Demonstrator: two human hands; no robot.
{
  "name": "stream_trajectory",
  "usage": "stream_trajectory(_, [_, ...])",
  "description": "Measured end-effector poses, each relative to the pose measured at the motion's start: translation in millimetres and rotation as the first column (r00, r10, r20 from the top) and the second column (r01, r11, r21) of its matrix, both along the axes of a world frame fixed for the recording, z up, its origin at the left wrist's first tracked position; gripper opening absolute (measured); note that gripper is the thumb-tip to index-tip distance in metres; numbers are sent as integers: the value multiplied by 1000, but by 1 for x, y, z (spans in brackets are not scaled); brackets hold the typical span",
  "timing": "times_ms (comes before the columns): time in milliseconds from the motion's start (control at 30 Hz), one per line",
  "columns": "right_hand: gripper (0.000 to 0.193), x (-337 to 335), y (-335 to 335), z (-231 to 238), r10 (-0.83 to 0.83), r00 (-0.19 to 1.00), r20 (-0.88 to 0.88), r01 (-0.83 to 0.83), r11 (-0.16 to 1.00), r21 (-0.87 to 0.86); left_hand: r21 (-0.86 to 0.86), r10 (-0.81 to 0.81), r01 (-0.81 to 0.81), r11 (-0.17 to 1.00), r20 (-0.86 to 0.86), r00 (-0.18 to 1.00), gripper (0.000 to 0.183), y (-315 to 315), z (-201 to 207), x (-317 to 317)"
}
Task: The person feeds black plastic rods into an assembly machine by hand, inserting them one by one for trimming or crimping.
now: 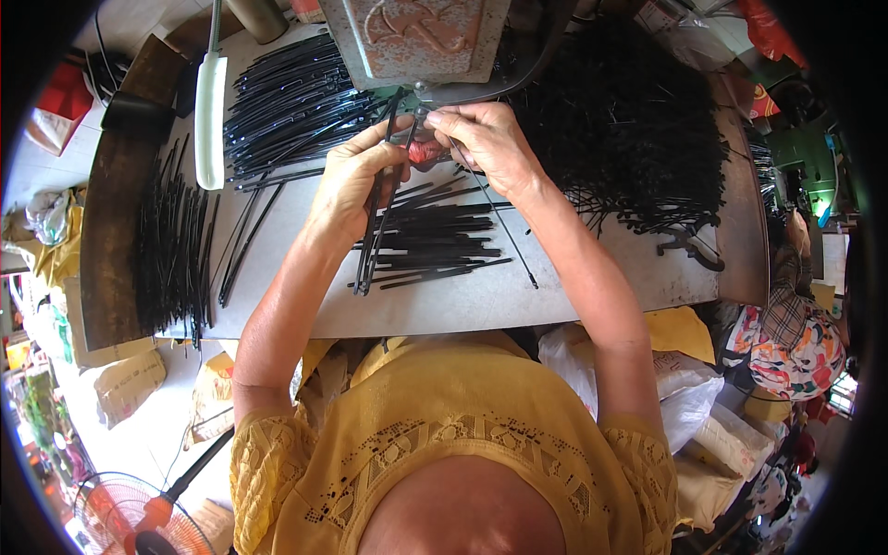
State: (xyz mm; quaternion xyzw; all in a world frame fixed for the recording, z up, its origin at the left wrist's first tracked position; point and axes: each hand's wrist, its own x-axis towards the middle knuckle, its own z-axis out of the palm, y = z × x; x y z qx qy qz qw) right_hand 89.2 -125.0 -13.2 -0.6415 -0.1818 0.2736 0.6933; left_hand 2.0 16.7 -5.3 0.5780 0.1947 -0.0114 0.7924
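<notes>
My left hand is closed around a few narrow black strips, which point down toward me. Just right of it, my right hand pinches the upper end of a thin black rod that slants down to the right over the table. Both sets of fingertips meet close under the head of a grey metal machine; its working point is partly hidden by them. A red piece shows between the hands. Below them lies a loose pile of black strips.
Black rods are heaped at the far left of the pale table, with another bundle along its left edge. A big tangled black pile fills the right. A white lamp hangs at left; a fan stands lower left.
</notes>
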Motion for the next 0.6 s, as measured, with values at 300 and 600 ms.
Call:
stream_trajectory(300, [18,-3,-9,5,19,987,-163,-17,1000,16,109,-81,85,990,-46,996,4,11,-3,-5])
stream_trajectory(600, [15,-10,-3,1,10,991,-137,5,993,115,-69,-75,77,995,41,996,12,0,-6,-2])
